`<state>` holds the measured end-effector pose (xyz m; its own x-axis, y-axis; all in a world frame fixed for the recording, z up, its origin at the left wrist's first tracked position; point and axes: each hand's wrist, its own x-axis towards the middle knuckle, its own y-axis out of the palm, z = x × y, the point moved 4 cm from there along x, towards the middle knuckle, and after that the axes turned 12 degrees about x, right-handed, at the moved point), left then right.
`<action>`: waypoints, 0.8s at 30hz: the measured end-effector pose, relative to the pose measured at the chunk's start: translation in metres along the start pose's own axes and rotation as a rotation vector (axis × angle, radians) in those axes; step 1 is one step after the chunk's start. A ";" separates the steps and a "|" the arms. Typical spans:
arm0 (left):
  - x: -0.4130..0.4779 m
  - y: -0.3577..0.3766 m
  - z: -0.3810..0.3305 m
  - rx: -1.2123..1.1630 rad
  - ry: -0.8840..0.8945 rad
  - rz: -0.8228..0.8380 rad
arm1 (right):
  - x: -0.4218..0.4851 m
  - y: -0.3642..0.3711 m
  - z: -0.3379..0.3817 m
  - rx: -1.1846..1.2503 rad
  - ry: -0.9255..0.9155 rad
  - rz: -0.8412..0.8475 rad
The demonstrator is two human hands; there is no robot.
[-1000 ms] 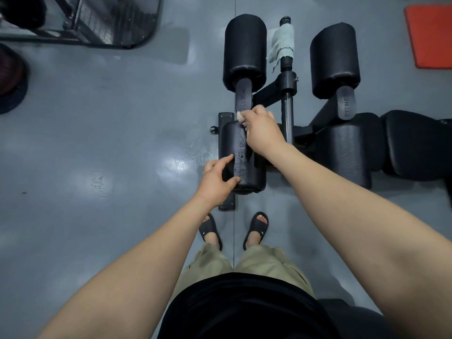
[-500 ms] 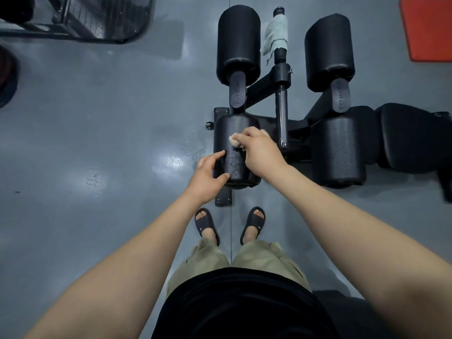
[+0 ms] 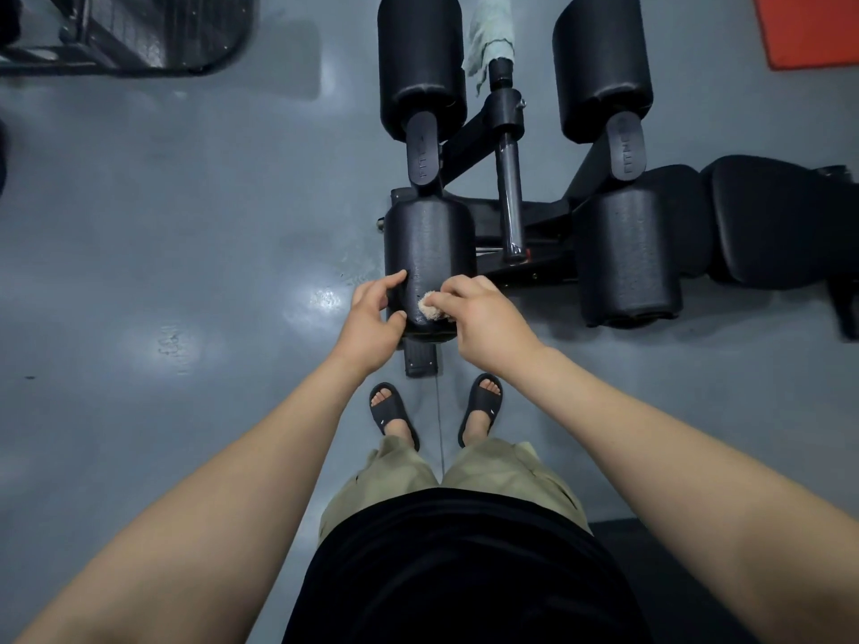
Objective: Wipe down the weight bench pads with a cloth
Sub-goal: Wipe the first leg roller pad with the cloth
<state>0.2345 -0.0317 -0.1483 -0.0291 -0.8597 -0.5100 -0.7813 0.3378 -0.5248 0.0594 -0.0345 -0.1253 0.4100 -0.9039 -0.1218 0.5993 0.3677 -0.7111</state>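
Since a second ago our right hand (image 3: pixel 483 318), pinching the cloth (image 3: pixel 430 305), has slid to the near end of the roller pad (image 3: pixel 430 244). Our left hand (image 3: pixel 372 318) grips that pad's left side.

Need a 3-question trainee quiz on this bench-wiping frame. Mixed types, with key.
1. True or false: the right hand presses a small beige cloth against the near end of the near-left black cylindrical foam pad.
2. The left hand is: A) gripping that same pad; B) resting on a floor mat; C) hanging idle.
3. How many black cylindrical foam pads are in view?
Key: 1 true; 2 A; 3 four.
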 end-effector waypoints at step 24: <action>-0.001 0.003 0.000 -0.056 0.005 -0.018 | -0.015 -0.027 0.007 0.040 0.069 -0.177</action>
<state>0.2319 -0.0296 -0.1492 -0.0178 -0.8675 -0.4971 -0.8155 0.3002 -0.4948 0.0418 -0.0295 -0.0992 0.2483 -0.9676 -0.0460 0.6855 0.2091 -0.6974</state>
